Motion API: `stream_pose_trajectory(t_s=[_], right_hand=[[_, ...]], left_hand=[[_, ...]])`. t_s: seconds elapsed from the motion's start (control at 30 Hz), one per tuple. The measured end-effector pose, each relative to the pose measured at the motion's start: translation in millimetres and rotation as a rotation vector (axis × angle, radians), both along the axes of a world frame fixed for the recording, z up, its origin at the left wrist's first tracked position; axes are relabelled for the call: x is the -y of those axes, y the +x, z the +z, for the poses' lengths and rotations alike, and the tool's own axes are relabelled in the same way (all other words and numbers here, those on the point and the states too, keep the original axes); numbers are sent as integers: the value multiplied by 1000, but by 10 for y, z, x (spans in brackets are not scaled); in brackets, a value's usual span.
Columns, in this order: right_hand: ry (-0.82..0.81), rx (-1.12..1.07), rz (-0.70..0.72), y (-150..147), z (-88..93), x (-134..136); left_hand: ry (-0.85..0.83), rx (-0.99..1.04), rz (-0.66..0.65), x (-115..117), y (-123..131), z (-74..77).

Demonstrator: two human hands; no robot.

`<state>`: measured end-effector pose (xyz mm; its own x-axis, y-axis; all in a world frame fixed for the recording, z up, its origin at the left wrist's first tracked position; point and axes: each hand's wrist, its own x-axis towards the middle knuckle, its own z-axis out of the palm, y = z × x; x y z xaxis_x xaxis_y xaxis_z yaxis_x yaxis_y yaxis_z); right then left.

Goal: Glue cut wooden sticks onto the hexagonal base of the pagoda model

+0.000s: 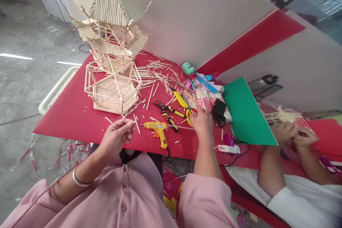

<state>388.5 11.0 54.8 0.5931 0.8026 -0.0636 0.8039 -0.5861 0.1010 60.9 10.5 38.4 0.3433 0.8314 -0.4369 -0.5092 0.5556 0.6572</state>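
Observation:
My left hand is closed in a pinch, with a tiny pale bit of wooden stick showing at its fingertips. It hovers by the front of the red table, left of a yellow hot glue gun lying on its side. My right hand is over the table at the handle end of yellow-handled cutters; its fingers are partly hidden, so I cannot tell whether it grips them. Black-and-yellow pliers lie between the glue gun and the cutters. Beyond my left hand stands a hexagonal stick frame.
A tiered stick pagoda rises at the back left. Loose sticks litter the red table. A black adapter, wrapped stick packs and a green board are right. Another person's hands work beyond the board.

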Motion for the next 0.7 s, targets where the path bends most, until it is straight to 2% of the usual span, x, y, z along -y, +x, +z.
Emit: stream_pose_trajectory(t_s=[0.07,0.13,0.23,0.33,0.47,0.53,0.57,0.63,0.7], right_hand=[[-118,-12,-25,273,-44,-111],[-186,-44,-12,385,-104,-166],[-211,-43,-3,392,-178,-189],[-171,-21,-36,379,-172,-194],[29,83,-197,393,-50,-127],[149,116,-216,360,27,-31],[222,113,-184,315,63,33],[450,30,-33,138,117,193],[550,-119,87,-175,135,378]], left_hand=[[-27,22,-9,-2,-2,20],[-54,39,-8,-5,-12,28],[-90,62,-3,-14,-30,27],[-102,89,-5,-20,-52,26],[-92,113,1,-16,-87,32],[-81,121,2,-15,-101,27],[-74,127,-1,-16,-105,20],[-60,141,-6,-20,-107,-3],[-47,152,-8,-26,-106,-36]])
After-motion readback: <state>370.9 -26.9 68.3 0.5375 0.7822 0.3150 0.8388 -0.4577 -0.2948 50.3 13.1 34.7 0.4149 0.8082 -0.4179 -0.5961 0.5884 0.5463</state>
